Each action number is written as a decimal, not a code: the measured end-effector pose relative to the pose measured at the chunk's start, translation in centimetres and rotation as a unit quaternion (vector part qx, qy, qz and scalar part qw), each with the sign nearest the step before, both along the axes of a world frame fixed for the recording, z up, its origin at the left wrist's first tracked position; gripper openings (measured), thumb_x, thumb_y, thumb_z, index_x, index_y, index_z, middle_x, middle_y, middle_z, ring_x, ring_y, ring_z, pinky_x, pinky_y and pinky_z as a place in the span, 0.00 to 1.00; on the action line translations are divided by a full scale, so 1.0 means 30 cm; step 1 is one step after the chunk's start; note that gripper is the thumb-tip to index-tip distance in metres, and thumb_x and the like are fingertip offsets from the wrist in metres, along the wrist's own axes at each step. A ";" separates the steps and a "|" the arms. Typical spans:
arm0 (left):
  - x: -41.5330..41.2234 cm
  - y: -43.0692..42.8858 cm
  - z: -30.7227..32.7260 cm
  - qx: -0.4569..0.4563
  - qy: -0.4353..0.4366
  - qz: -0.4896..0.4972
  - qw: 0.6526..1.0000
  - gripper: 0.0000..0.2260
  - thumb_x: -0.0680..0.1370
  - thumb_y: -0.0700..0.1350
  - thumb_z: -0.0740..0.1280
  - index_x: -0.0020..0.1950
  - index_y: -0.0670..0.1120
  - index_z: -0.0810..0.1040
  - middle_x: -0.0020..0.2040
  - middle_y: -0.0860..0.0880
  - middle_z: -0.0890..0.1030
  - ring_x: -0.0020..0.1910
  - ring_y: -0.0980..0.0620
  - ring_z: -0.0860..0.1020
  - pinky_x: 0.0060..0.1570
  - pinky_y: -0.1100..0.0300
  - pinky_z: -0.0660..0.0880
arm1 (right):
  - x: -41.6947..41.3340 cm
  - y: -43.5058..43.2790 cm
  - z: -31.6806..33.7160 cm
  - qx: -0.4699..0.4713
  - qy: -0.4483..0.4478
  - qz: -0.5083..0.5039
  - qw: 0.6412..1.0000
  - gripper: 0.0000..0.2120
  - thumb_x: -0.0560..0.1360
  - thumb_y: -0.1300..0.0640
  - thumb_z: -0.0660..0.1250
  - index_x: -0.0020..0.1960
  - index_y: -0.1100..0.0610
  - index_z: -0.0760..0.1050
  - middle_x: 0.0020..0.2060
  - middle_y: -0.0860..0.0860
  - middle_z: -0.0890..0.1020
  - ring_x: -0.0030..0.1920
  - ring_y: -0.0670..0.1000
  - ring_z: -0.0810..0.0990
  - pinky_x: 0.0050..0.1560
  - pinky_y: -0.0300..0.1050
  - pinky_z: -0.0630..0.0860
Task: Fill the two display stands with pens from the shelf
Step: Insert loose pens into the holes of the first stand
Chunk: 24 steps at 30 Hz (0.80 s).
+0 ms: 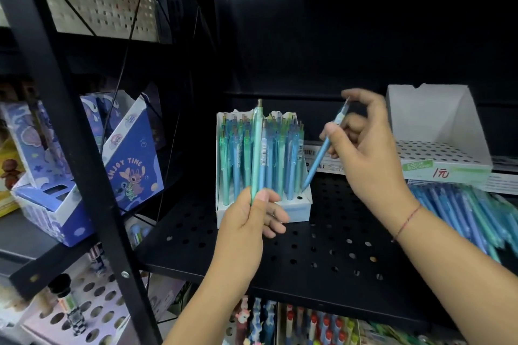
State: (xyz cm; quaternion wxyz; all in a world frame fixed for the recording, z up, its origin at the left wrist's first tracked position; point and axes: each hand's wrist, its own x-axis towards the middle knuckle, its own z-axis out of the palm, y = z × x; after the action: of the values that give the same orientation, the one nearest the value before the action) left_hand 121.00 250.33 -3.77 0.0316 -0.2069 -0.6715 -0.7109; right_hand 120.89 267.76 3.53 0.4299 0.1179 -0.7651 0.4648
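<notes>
A white display stand (301,209) sits mid-shelf, packed with several blue and green pens. My left hand (249,221) grips upright pens (257,148) in front of it, a green one and a blue one. My right hand (364,148) pinches a blue pen (322,152), tilted, its tip down at the stand's front right holes. A second white stand (437,126) stands at the right with no pens showing in its holes. Loose blue and green pens (471,218) lie in a heap on the shelf below that stand.
The black perforated shelf (322,255) carries everything. A black frame post (70,120) rises at the left, with blue cartoon boxes (126,154) behind it. More stationery fills the level underneath (308,325). White barcode boxes (322,161) lie between the two stands.
</notes>
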 end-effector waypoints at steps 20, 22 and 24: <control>0.011 0.003 0.007 -0.038 0.024 -0.018 0.999 0.13 0.82 0.48 0.55 0.49 0.45 0.76 0.37 0.50 0.83 0.36 0.53 0.79 0.41 0.60 0.74 | -0.043 -0.015 -0.062 0.131 -0.040 -0.050 0.989 0.15 0.77 0.57 0.66 0.63 0.50 0.73 0.46 0.45 0.74 0.42 0.43 0.73 0.43 0.30 0.71; 0.011 0.006 0.011 -0.045 0.029 -0.019 0.998 0.13 0.82 0.48 0.55 0.49 0.46 0.76 0.37 0.50 0.83 0.36 0.53 0.79 0.41 0.60 0.73 | -0.034 -0.025 -0.055 0.116 -0.029 -0.056 0.991 0.14 0.78 0.56 0.65 0.63 0.49 0.74 0.46 0.45 0.73 0.42 0.43 0.73 0.44 0.29 0.70; 0.014 0.011 0.015 -0.055 0.034 -0.024 0.998 0.12 0.83 0.48 0.54 0.48 0.46 0.76 0.37 0.50 0.82 0.36 0.54 0.78 0.41 0.60 0.73 | -0.014 -0.040 -0.038 0.061 -0.025 -0.035 0.997 0.12 0.78 0.53 0.64 0.62 0.49 0.73 0.45 0.48 0.74 0.41 0.44 0.74 0.43 0.31 0.72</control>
State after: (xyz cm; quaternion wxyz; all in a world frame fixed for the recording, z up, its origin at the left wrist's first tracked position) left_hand 121.41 250.65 -3.31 0.0259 -0.2481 -0.7033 -0.6657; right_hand 120.45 266.58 2.40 0.4189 0.1055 -0.8062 0.4043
